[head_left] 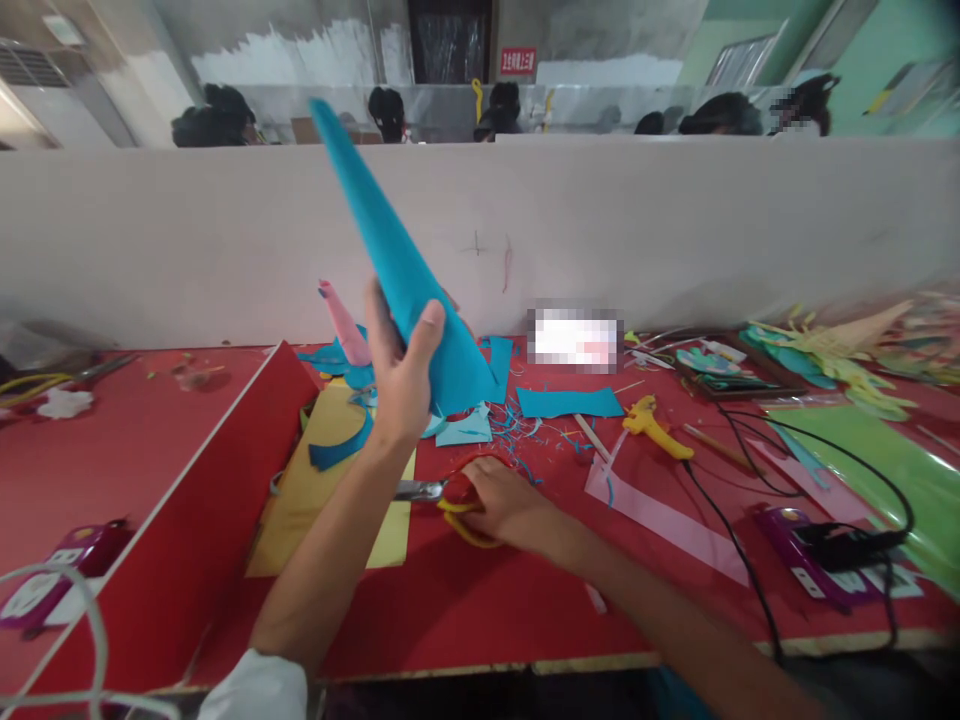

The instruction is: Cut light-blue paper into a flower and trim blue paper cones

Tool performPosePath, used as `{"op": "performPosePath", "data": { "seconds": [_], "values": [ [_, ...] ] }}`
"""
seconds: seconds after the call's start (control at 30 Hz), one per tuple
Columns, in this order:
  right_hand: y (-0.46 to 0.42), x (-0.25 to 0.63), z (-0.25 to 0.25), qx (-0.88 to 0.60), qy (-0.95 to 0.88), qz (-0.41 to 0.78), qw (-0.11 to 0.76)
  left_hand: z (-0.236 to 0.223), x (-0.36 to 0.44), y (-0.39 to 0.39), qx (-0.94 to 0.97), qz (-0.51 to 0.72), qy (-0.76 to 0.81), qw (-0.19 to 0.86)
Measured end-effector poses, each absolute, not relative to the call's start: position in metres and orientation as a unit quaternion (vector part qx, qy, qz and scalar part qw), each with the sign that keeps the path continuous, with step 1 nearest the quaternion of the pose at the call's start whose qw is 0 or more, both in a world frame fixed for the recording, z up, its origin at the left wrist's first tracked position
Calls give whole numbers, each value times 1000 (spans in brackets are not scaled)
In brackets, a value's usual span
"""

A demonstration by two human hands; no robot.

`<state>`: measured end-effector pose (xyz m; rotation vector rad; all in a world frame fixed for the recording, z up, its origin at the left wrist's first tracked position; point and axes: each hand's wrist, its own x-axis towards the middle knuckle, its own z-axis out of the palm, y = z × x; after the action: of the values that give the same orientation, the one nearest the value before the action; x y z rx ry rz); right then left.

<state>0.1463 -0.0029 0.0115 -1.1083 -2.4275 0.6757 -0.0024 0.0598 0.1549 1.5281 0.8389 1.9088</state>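
Observation:
My left hand (403, 395) grips a rolled blue cone (379, 235) that looks like paper or thin foam sheet. The cone is raised off the table and tilted, its narrow tip pointing up and left, its wide end by my thumb. Low over the table, my right hand (501, 498) has its fingers closed on the red and yellow handles of a pair of scissors (421, 490). The blades point left and their tips are hidden behind my left forearm. Behind my hands lie blue scraps (465, 428) and thin cut shreds.
Yellow sheets (300, 500) lie beside a red divider (217, 500) at left. A pink cone (343, 322) stands behind. To the right are a blue strip (570, 403), a yellow glue gun (656, 428) with a black cord, a pink strip (675, 525) and a purple power strip (814, 555).

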Motion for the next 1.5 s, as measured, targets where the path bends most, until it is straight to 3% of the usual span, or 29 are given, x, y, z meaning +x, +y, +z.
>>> {"op": "performPosePath", "data": {
  "seconds": [0.1, 0.23, 0.4, 0.53, 0.7, 0.93, 1.1, 1.23, 1.3, 1.5],
  "values": [
    [-7, 140, 44, -341, -882, 248, 210, 140, 6, 69, 563, 683, 295, 361],
    [12, 154, 68, -364, -819, 290, 334, 115, 11, 79, 426, 707, 312, 470],
    [51, 180, 32, -440, -636, 369, 516, 62, 16, 77, 291, 586, 333, 679],
    [62, 188, -5, -417, -522, 439, 600, 26, 23, 66, 309, 464, 358, 749],
    [69, 193, -21, -306, -432, 582, 618, 12, 25, 61, 369, 397, 356, 761],
    [72, 203, -11, -283, -397, 672, 557, 10, 21, 64, 411, 297, 327, 797],
    [81, 204, -5, -305, -358, 637, 611, 6, 22, 72, 397, 386, 311, 773],
    [87, 210, -5, -291, -310, 620, 659, -5, 18, 89, 377, 642, 329, 581],
    [88, 215, -8, -284, -286, 614, 679, -11, 15, 95, 350, 707, 360, 497],
    [87, 226, -17, -285, -301, 601, 683, -23, 14, 96, 458, 643, 467, 399]
  ]
}}
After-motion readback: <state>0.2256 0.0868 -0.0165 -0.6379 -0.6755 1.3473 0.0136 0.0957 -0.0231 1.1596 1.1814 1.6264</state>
